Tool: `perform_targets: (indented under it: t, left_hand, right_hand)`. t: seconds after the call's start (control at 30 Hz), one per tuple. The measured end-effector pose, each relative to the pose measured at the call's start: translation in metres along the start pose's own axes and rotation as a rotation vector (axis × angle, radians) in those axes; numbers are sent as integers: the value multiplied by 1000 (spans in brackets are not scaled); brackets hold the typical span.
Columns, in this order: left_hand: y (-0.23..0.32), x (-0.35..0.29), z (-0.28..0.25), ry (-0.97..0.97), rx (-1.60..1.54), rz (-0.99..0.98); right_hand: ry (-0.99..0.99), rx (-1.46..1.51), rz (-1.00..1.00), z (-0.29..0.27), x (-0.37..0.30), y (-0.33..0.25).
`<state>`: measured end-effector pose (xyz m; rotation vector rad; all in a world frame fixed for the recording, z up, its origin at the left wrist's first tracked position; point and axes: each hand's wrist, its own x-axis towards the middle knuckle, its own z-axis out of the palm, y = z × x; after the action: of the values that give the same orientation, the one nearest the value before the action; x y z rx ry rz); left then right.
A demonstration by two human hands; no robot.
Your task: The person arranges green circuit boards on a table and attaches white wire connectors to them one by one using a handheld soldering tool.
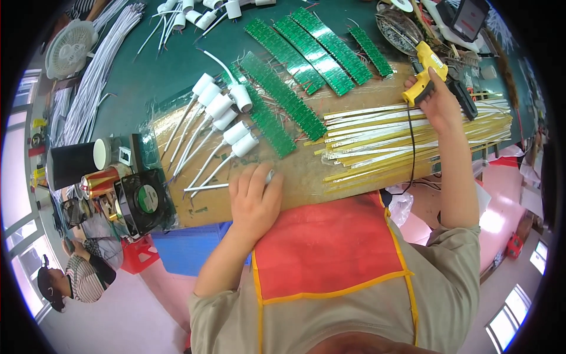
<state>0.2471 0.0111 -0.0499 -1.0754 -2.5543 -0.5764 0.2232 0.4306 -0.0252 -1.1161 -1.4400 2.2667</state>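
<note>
My left hand is closed over a white cylindrical lamp holder, mostly hidden by the fingers. Its white cable runs out to the left along the brown work board. Beside this hand several more white lamp holders lie with their cables pointing toward me. At the right, my right hand grips a yellow gun-shaped tool with a black cord. Below that tool lies a bundle of white and yellow strips. Green circuit board panels rest beyond, between my hands.
A black fan stands at the board's left end, near a dark cylinder. Long white cables and a white basket are at the far left. A phone-like screen is at the back right. Another person sits at lower left.
</note>
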Motion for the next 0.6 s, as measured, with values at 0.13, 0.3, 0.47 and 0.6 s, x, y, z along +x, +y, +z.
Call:
perform_targets:
  t: [0.13, 0.3, 0.47, 0.6]
  left_hand:
    - [-2, -2, 3, 30, -72, -25]
    - [-1, -2, 1, 14, -76, -55]
    - [-4, -3, 4, 26, -66, -20]
    - [-3, -2, 5, 32, -36, -26]
  right_hand:
    - [-89, -171, 58, -21, -12, -31]
    - [-35, -832, -5, -39, 8, -105]
    - [162, -588, -550, -98, 94, -228]
    - [280, -128, -827, -78, 142, -250]
